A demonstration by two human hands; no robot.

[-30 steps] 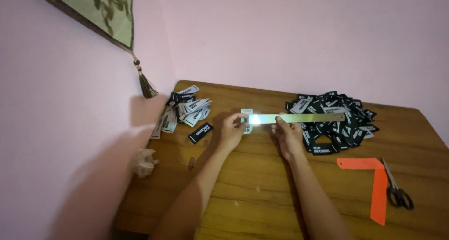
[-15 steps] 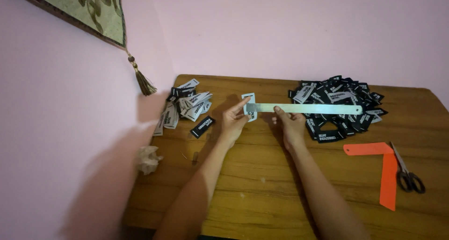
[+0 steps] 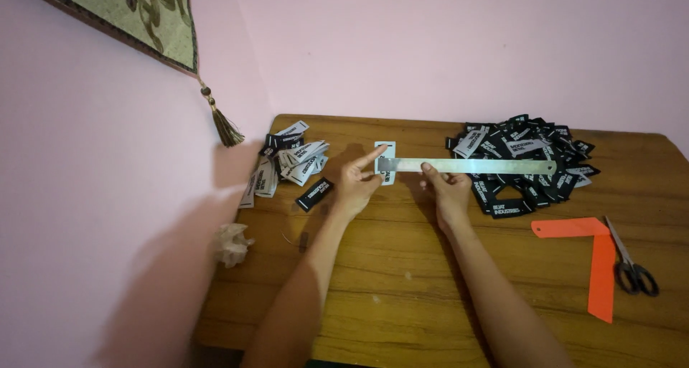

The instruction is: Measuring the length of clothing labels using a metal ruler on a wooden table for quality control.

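Note:
A long steel ruler [image 3: 474,166] lies across the wooden table [image 3: 402,267]. Its left end rests over a small white fabric label [image 3: 385,173]. My left hand [image 3: 357,181] is at that end, index finger stretched out and touching the label and ruler tip. My right hand [image 3: 445,187] presses its fingertips on the ruler a little right of the label. A heap of black fabric labels [image 3: 520,160] lies under and behind the ruler's right half. A smaller pile of white and black labels [image 3: 287,163] sits left of my left hand.
An orange L-shaped square [image 3: 592,257] and a pair of scissors [image 3: 631,267] lie at the right. A crumpled paper ball [image 3: 231,242] sits at the table's left edge. Pink walls stand behind and to the left, with a tasselled hanging [image 3: 143,16] in the corner.
The view has tilted so the table sits lower in frame. Both hands stay on the ruler; my left index finger now points out along the label.

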